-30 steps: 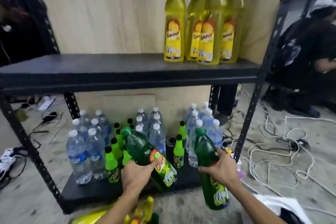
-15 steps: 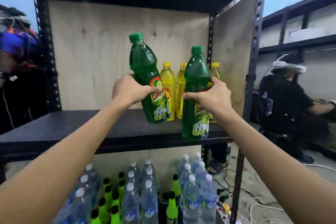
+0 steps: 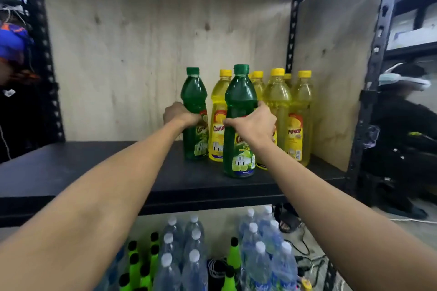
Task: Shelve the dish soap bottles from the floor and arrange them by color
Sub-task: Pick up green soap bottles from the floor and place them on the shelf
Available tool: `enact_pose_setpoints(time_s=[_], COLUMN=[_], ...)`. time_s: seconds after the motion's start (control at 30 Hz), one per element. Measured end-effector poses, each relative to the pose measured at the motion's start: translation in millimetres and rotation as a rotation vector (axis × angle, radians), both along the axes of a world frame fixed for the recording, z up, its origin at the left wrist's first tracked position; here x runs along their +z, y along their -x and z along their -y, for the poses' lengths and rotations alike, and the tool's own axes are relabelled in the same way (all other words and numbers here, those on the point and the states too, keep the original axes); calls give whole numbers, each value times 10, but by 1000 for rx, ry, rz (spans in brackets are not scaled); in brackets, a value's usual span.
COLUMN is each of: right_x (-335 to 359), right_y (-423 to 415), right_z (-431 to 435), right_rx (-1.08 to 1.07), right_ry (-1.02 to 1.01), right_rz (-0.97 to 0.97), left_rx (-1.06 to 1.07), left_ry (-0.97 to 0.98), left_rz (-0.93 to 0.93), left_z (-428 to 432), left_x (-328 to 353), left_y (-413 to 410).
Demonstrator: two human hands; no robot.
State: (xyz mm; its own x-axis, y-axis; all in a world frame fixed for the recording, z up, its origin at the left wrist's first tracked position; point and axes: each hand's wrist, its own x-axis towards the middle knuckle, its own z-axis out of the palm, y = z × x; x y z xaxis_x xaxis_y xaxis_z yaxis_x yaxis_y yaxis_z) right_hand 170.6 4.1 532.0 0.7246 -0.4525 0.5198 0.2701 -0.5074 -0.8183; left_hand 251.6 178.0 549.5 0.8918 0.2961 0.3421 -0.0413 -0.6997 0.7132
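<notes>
Two green dish soap bottles stand upright on the black shelf [image 3: 71,172]. My left hand [image 3: 181,114] grips the rear green bottle [image 3: 194,97] at its waist, just left of the yellow group. My right hand [image 3: 254,124] grips the front green bottle [image 3: 240,101], which stands nearer the shelf's front edge, in front of the yellow ones. Several yellow dish soap bottles [image 3: 299,106] with yellow caps are clustered at the shelf's back right against the plywood side panel.
Below the shelf stand several clear water bottles [image 3: 260,264] and small bright green bottles [image 3: 134,269]. A person in black [image 3: 402,125] crouches to the right beyond the rack post [image 3: 369,92]. Another person [image 3: 11,54] is at the left edge. Cables lie on the floor at lower right.
Both hands have carried the green bottles up from floor level and set them down on the shelf beside the yellow bottles. The camera has tilted up.
</notes>
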Motion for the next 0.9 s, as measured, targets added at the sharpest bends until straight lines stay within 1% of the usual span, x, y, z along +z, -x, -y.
enact_pose_setpoints(time_s=[0.23, 0.33, 0.4, 0.47, 0.53, 0.57, 0.6, 0.63, 0.67, 0.73, 0.77, 0.8, 0.83, 0.9], right_x=[-77, -59, -69, -227, -621, -869, -1179, -1494, -1841, -2515, -2850, -3170, -3476, -4055], right_y=[-62, 77, 249, 507, 836, 991, 1151, 1278, 1407, 1609, 1691, 1761, 1812, 1906], right_z=[48, 47, 84, 129, 123, 111, 81, 39, -13, -115, -174, -235, -293, -413], right_rx=[13, 45, 13, -40, -71, -64, -40, -11, 26, 113, 154, 191, 237, 338], right_ry=[108, 120, 143, 177, 219, 223, 225, 237, 259, 289, 298, 313, 325, 291], right_rz=[-41, -103, -77, 17, 101, 115, 87, 25, -79, -347, -512, -674, -813, -1037], left_rx=[-67, -137, -141, -118, -113, -97, -70, -42, -22, -40, -84, -136, -182, -221], left_ry=[4, 20, -22, -48, -32, -48, -74, -110, -150, -203, -213, -206, -198, -178], left_rz=[-30, -138, -159, -29, 229, 382, 524, 648, 726, 752, 685, 577, 441, 102], left_z=[-46, -125, -170, -238, -336, -381, -427, -458, -486, -521, -553, -591, -634, -724], left_x=[-140, -137, -167, -317, -661, -864, -1132, -1398, -1698, -2304, -2639, -2979, -3311, -3937], left_y=[-172, -87, 55, 315, 767, 1015, 1276, 1522, 1749, 2118, 2256, 2351, 2407, 2454])
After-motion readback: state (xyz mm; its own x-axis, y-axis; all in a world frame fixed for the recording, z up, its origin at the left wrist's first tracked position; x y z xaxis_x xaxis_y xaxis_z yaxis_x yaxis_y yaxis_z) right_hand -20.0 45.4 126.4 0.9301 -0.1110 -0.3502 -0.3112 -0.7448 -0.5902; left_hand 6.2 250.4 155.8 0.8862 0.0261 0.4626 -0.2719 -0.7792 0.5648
